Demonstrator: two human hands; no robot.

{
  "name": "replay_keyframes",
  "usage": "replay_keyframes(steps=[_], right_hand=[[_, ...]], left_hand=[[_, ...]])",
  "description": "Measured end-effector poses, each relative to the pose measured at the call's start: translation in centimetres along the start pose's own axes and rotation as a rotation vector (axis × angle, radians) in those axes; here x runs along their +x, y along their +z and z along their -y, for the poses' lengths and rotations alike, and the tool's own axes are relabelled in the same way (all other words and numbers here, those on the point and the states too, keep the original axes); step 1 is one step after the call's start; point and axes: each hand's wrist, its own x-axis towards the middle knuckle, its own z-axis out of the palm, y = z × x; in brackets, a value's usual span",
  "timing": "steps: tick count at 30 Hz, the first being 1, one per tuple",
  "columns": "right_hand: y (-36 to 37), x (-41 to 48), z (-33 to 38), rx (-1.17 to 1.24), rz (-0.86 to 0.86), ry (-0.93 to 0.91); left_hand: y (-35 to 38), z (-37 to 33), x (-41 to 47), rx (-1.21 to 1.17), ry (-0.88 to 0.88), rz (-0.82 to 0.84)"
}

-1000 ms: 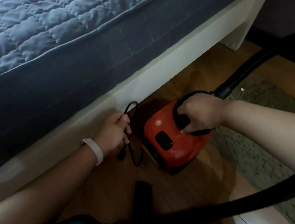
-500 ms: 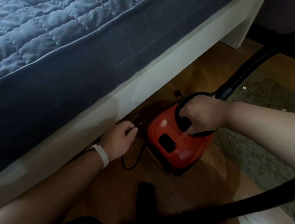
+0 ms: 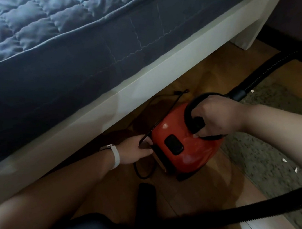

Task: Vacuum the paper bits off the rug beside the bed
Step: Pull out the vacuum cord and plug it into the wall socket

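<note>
The right hand (image 3: 217, 115) has its fingers (image 3: 198, 134) curled fully round the black handle (image 3: 188, 110) on top of the red vacuum (image 3: 180, 150), with the thumb side hidden behind the loop. The left hand (image 3: 134, 150), a pale wristband (image 3: 116, 157) on its wrist, is nearly closed at the vacuum's rear end, at 9 o'clock from the body. Its fingertips pinch the black cord (image 3: 159, 125), which runs taut from them toward 1 o'clock. A slack loop of the same cord lies on the wooden floor (image 3: 202, 193) just below the hand.

The vacuum sits on the floor between the white bed frame (image 3: 143, 88) and the rug (image 3: 259, 151), near the middle of the view. Its long axis runs from 7 o'clock to 1 o'clock, with the cord end nearest the person. The hose (image 3: 268, 73) leaves the far end toward 2 o'clock, and another stretch of it crosses the bottom of the view. Small white paper bits (image 3: 284, 160) lie on the rug at 4 o'clock from the vacuum.
</note>
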Motion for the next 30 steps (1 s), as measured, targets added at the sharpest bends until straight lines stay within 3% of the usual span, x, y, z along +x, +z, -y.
replay_keyframes(steps=[9, 15, 20, 24, 30], right_hand=[[-0.6, -0.9, 0.1, 0.076, -0.017, -0.006], [-1.3, -1.6, 0.0, 0.085, -0.072, 0.002], [-1.7, -2.0, 0.1, 0.176, -0.092, 0.02], [-1.9, -2.3, 0.4, 0.202, -0.098, 0.09], [-2.7, -2.6, 0.8, 0.224, -0.097, 0.122]], left_hand=[[0.2, -0.4, 0.3, -0.28, -0.16, 0.062], [0.7, 0.3, 0.1, -0.11, -0.021, 0.167], [2.4, 1.1, 0.0, -0.214, 0.029, 0.006], [3.2, 1.7, 0.2, -0.115, 0.022, -0.152], [3.2, 2.9, 0.5, -0.186, -0.033, -0.143]])
